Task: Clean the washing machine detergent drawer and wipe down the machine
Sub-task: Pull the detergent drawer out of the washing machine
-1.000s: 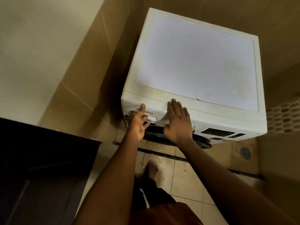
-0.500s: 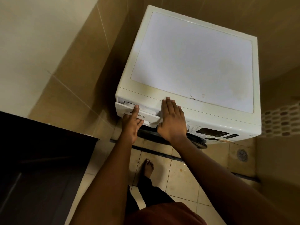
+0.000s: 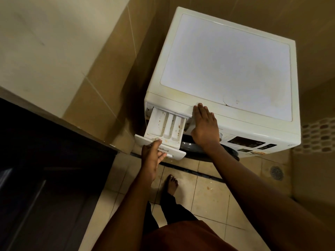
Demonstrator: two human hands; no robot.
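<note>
detergent drawer (image 3: 165, 126) out of its slot: pull straight, brace firm

the detergent drawer juts from the top left corner of the washing machine (image 3: 226, 66). its three compartments are open to view and speckled with brownish residue. the left hand (image 3: 152, 157) grips the front panel, thumb on the upper edge and fingers curled underneath. the right hand (image 3: 204, 127) lies flat on the machine's front edge just beside the slot, fingers straight and together, pressing rather than holding.

the step in hand looks like drawing the drawer out for cleaning. to do it well, the person would pull level along the slot rather than down on the panel, since the overhang would likely lever against the rails. whether a release catch sits at the back cannot be told. if the drawer stops, one probably needs pressing. the bracing hand seems well placed — it could move under the drawer once it comes loose.

a tiled wall (image 3: 101, 69) stands close on the drawer's side and a dark cabinet (image 3: 45, 160) sits near the left arm, so elbow room looks tight. the door (image 3: 191, 148) lies beneath the drawer, with the control panel (image 3: 244, 142) to its right. a bare foot (image 3: 171, 183) rests on the floor (image 3: 208, 196) below, where drips could fall — the floor drain (image 3: 276, 173) is well apart.
</note>
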